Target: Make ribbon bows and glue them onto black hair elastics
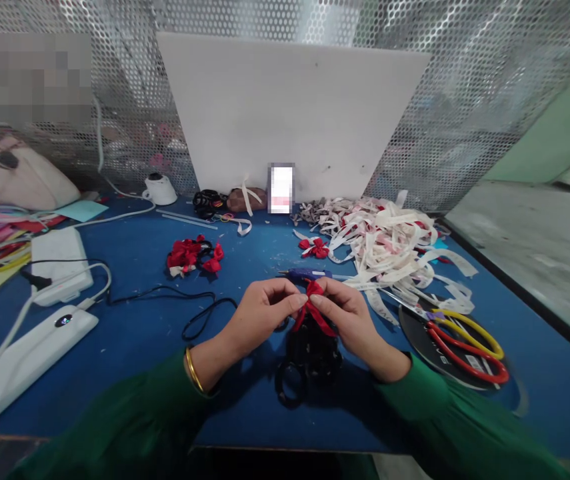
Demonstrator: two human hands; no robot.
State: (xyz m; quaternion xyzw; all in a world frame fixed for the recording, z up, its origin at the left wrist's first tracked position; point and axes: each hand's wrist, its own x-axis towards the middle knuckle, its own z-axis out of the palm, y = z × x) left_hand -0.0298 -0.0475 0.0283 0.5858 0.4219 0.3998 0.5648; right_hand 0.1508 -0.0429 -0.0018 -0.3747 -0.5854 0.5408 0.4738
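Note:
Between my two hands is a red ribbon bow (313,291), its two tails hanging down. My left hand (271,308) pinches it from the left, thumb against the fingers. From the right, my right hand (343,312) grips the same bow in a thumb-and-finger pinch. Right under the bow lies a pile of black hair ties (315,350), one loop sticking out at the front left. Whether the bow is fastened to one of these ties cannot be made out. Just beyond my fingertips rests a blue-handled pointed tool (309,273).
Finished-looking red bows (189,255) lie back left; another red bow (313,247) is further back. A heap of white ribbon (385,233) spreads at right, beside red-and-yellow-handled scissors (469,347). A power bank (39,360), power strip (62,260) and black cable (165,293) occupy the left.

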